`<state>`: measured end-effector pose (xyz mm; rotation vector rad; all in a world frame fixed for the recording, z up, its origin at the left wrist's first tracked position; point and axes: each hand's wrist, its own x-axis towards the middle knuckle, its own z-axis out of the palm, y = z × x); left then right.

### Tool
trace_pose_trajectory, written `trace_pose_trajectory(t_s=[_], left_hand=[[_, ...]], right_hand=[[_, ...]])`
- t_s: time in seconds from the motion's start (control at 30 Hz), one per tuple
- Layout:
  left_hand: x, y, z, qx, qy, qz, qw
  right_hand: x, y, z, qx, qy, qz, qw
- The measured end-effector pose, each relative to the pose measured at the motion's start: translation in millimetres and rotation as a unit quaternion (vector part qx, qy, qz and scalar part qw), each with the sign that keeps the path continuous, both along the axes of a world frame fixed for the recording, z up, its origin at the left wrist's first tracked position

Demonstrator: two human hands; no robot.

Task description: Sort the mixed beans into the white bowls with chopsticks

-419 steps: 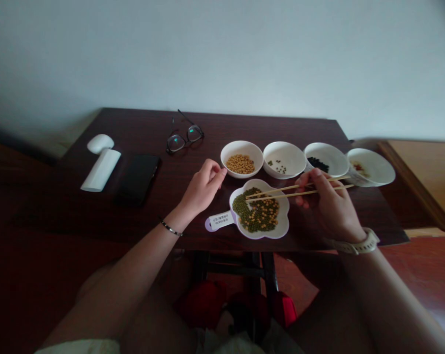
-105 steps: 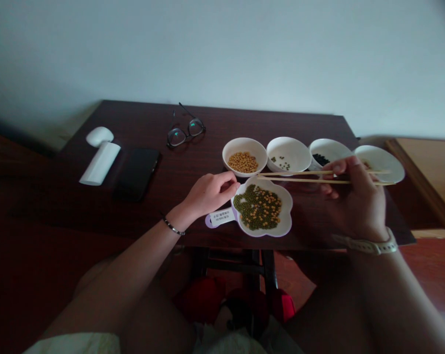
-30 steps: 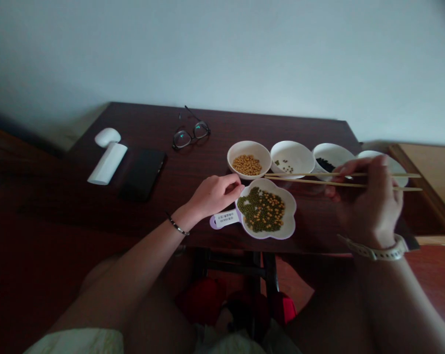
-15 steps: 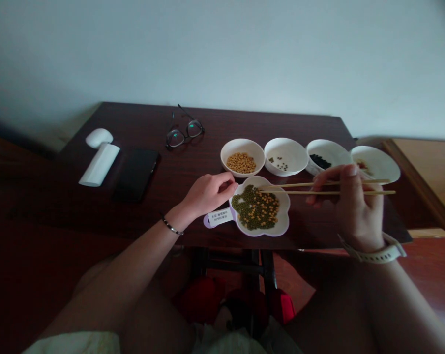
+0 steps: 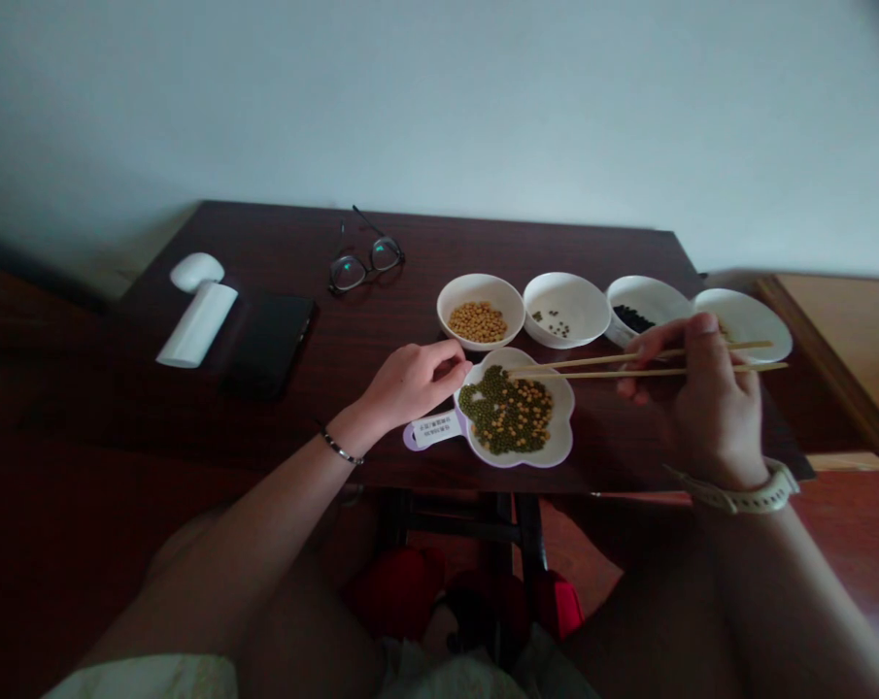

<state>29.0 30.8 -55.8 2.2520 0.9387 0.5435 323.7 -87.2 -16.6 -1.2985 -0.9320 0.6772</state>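
Note:
My right hand (image 5: 708,398) holds a pair of wooden chopsticks (image 5: 599,366). Their tips reach into a flower-shaped white dish (image 5: 561,442) with a lilac rim and a labelled handle (image 5: 435,430). Green beans mixed with yellow soybeans (image 5: 516,413) lie in it; whether the tips pinch a bean is too small to tell. At the dish's upper left rim, my left hand (image 5: 417,382) has its fingers curled, thumb and forefinger at the edge. Just behind stand a white bowl (image 5: 446,291) of soybeans and another white bowl (image 5: 585,296) with a few dark green beans.
Farther right are a bowl (image 5: 647,286) of black beans and a bowl (image 5: 763,325) partly hidden by my right hand. Eyeglasses (image 5: 366,267), a black phone-like slab (image 5: 270,345) and a white case (image 5: 197,325) lie left on the dark table (image 5: 286,233).
My right hand has shifted slightly right, and the chopstick tips have drawn a little left and closer together in the dish. My left hand stays at the rim.

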Motion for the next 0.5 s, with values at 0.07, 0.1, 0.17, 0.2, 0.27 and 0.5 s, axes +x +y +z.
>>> trace_pose_trajectory(t_s=[0.07, 0.1, 0.17, 0.2, 0.27, 0.5], left_hand=[[0, 0, 0.3, 0.001, -0.003, 0.001, 1.0], [0, 0, 0.6, 0.001, -0.003, 0.001, 1.0], [0, -1, 1.3, 0.0, -0.003, 0.003, 1.0], [0, -1, 1.6, -0.001, -0.003, 0.004, 1.0], [0, -1, 2.0, -0.002, -0.002, 0.004, 1.0], [0, -2, 4.3, 0.004, -0.002, 0.006, 1.0]], right_hand=[[3, 5, 1, 0.016, 0.05, -0.003, 0.999], [4, 7, 2, 0.024, 0.079, -0.005, 0.997], [8, 12, 2, 0.037, 0.132, -0.013, 0.99], [9, 14, 2, 0.043, 0.153, -0.017, 0.987], [11, 18, 0, 0.043, 0.174, -0.017, 0.984], [-3, 25, -8, 0.028, 0.173, -0.018, 0.984]])
